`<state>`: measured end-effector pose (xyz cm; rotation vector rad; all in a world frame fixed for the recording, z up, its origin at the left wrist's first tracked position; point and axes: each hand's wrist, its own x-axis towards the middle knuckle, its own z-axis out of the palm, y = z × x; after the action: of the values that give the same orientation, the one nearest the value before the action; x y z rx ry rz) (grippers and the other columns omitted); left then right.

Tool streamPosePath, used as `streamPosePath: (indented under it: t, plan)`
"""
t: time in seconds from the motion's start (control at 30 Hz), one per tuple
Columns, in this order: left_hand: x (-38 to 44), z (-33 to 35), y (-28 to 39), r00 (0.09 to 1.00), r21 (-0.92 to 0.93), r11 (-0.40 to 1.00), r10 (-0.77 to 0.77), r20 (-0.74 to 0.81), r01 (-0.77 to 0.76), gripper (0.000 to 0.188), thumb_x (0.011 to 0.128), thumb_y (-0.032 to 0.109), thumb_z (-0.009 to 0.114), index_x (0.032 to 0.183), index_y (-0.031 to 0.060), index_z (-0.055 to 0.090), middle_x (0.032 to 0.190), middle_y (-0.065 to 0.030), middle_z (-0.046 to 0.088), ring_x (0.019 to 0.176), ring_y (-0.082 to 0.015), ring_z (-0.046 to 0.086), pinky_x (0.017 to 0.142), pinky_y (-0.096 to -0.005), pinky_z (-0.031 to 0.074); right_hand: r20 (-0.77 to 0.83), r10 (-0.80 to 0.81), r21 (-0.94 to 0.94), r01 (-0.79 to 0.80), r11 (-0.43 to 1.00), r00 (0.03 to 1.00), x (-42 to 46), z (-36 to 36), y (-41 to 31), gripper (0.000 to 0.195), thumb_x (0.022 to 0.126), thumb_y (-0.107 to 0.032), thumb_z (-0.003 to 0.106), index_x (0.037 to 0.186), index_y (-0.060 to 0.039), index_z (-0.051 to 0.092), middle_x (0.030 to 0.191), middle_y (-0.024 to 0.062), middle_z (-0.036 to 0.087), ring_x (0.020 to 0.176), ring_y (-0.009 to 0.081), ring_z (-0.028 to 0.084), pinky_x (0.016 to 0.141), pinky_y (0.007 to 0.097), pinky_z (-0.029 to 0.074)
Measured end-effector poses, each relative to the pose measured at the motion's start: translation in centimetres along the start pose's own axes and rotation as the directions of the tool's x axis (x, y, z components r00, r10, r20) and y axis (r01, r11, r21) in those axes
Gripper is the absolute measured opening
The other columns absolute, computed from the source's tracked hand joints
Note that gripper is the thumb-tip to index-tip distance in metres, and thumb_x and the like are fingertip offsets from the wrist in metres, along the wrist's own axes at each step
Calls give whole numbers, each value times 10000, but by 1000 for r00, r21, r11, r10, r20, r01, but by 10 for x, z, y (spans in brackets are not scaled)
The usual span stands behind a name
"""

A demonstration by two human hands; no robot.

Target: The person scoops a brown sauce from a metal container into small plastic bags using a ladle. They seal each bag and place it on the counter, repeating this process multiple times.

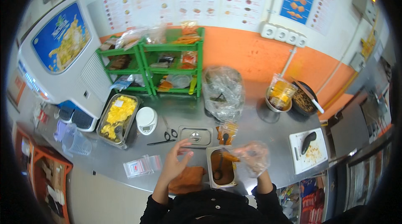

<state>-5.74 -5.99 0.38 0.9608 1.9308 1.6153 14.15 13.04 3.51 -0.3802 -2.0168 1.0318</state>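
My left hand (178, 159), bare, is raised with fingers apart and nothing in it, above a brown cloth (188, 180). My right hand (253, 158), inside a clear plastic bag or glove, is at the right of a steel food pan (236, 173). An orange-brown piece (231, 156) lies by its fingertips over the pan; whether the fingers grip it is blurred. A dark-handled utensil (218, 172) rests in the pan's brown contents. Behind the pan are a steel lid (195, 136) and filled clear pouches (228, 132). Small zip bags (141, 166) lie to the left.
Scissors (170, 132), a white digital scale (146, 120) and a tray of yellow food (136, 101) stand back left. Green shelves (171, 46) and a large plastic bag (223, 93) line the wall. A white cutting board (296, 164) with a dark utensil lies right.
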Motion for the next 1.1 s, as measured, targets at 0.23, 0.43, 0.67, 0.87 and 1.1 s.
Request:
streamPosePath:
  t: [0.23, 0.43, 0.67, 0.87, 1.1]
  plan:
    - [-43, -46, -148, 836, 735, 405, -182, -519, 544, 428, 760, 320, 700, 1018, 2, 573, 994, -154, 574, 990, -350, 566, 808, -446, 487, -175, 97, -385, -159, 909, 980, 8, -35, 49, 131, 754, -188, 756, 727, -69, 709, 714, 54, 686, 657, 186, 631, 650, 323, 478]
    - [-55, -48, -166, 776, 577, 569, -190, -601, 586, 234, 785, 196, 638, 929, 16, 595, 959, -178, 585, 920, -376, 583, 766, -443, 497, -27, 432, -221, -427, 877, 901, 1, -14, 128, 127, 776, -159, 718, 777, -34, 700, 722, 64, 680, 649, 115, 597, 596, 277, 460]
    - [-50, -61, -161, 744, 516, 672, -78, -663, 531, 119, 823, 109, 590, 843, 14, 660, 874, -187, 639, 766, -362, 632, 683, -429, 505, 62, 630, -235, -602, 763, 774, -6, 9, 180, 210, 799, -223, 709, 847, -20, 686, 717, 52, 670, 633, 102, 579, 604, 287, 477]
    - [-42, -73, -108, 735, 411, 866, 77, -674, 286, 138, 900, 80, 554, 965, -9, 637, 849, -164, 638, 696, -280, 656, 578, -359, 516, -308, 208, -496, -344, 797, 928, 14, 10, 134, 204, 831, -185, 666, 962, -29, 661, 845, 84, 664, 712, 162, 591, 665, 306, 479]
    - [-13, -11, -16, 944, -190, 978, 22, -328, -88, 187, 916, 35, 562, 1093, -24, 567, 892, -78, 643, 765, -162, 679, 600, -241, 537, 34, 38, -160, -32, 987, 999, 40, 37, 5, 305, 797, -253, 696, 1029, -60, 651, 966, 114, 649, 818, 227, 611, 754, 360, 489]
